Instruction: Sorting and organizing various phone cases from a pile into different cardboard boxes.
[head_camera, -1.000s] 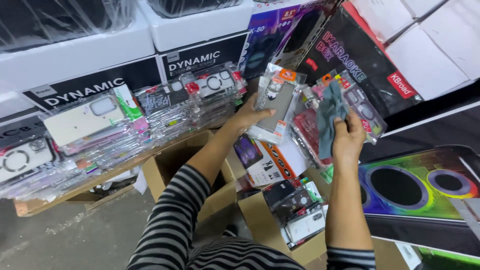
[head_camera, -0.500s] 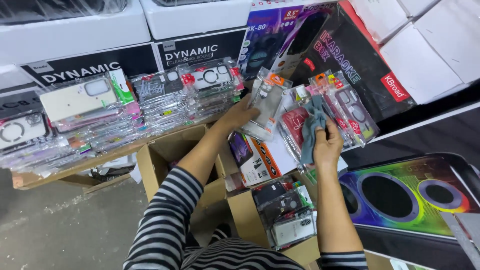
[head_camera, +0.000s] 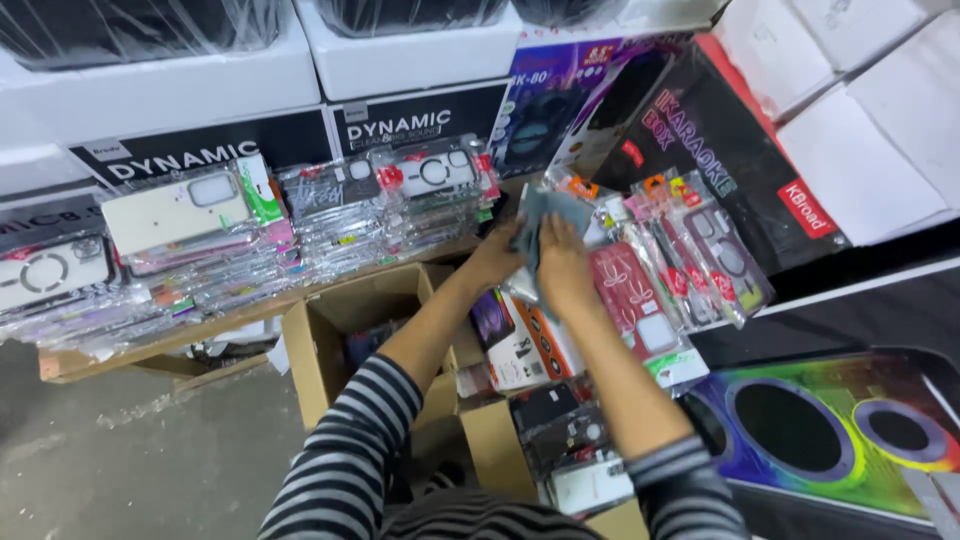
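Your left hand (head_camera: 497, 262) and right hand (head_camera: 562, 268) meet over a grey-blue phone case (head_camera: 545, 212), both closed on it: left fingers curled at its lower left edge, right hand flat over its front with the thumb side wrapped round, so the case sits between your palms, just in front of the leaning packets and above the boxes. Below your left forearm stands an open cardboard box (head_camera: 330, 330), flaps up; something dark and bluish lies inside, too shadowed to tell what. A second cardboard box (head_camera: 497, 440) beneath your right forearm holds clear-wrapped dark cases (head_camera: 570, 440), at least three, packed on edge. Between the two boxes sits one white and orange carton (head_camera: 530, 350) with a purple picture on it. Left of your hands, a wooden shelf (head_camera: 70, 365) carries stacks of clear-packed cases (head_camera: 250, 240), about five stacks side by side, the packets too many and too blurred to count. Right of your hands a fan of hanging packets (head_camera: 690, 255) leans against a black speaker carton (head_camera: 720, 150), roughly six showing, with a red case (head_camera: 625, 290) in front. One speaker (head_camera: 830, 430) with a rainbow front and two round openings lies at lower right. White cartons (head_camera: 400, 55) are stacked behind the shelf.
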